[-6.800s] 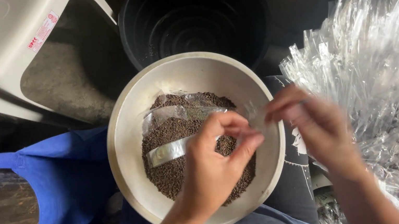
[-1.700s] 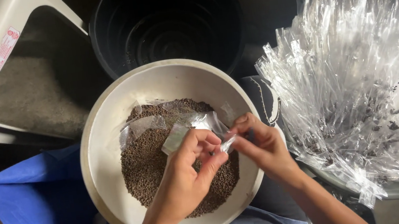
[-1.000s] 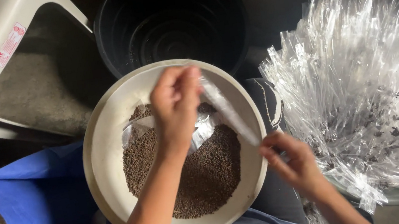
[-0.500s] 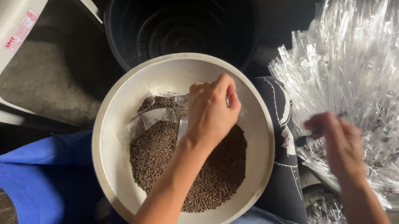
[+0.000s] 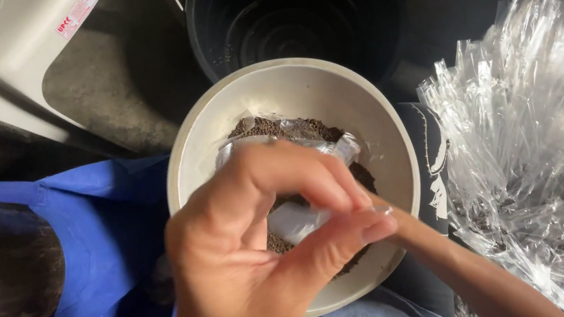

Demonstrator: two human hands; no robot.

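The left hand is hovering close over the cream bowl, its fingers pinching a small clear plastic bag above the dark brown granules. The right hand is sitting hidden behind it; its grip cannot be told. A heap of clear bags is lying just right of the bowl.

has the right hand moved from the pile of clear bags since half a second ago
Yes. The right hand has come back from the clear plastic bags and now sits over the cream bowl, mostly hidden behind the left hand.
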